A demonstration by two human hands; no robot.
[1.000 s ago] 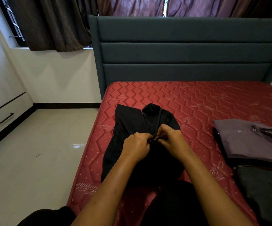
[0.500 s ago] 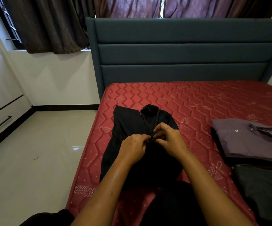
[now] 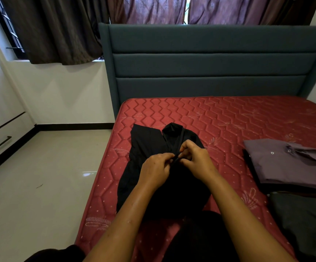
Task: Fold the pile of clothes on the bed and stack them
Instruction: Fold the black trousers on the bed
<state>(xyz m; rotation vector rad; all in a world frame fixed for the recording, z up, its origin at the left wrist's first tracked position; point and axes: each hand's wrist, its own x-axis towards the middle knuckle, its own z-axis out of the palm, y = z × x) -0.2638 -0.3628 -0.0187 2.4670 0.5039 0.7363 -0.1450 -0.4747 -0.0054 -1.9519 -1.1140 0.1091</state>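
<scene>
The left hand [image 3: 156, 170] and right hand [image 3: 196, 160] pinch black shirt [image 3: 145, 144], perhaps its button.

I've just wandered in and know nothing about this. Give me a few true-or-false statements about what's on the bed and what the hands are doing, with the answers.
1. Both the left hand and the right hand pinch the front opening of the black collared garment. True.
2. The black collared garment is already folded into a neat square. False: it lies spread out, with its collar towards the teal padded headboard.
3. A folded purple button shirt lies to the person's right. True.
4. The folded purple button shirt rests on the black collared garment. False: bare mattress separates them.
5. The quilted mattress is blue. False: it is red.
</scene>
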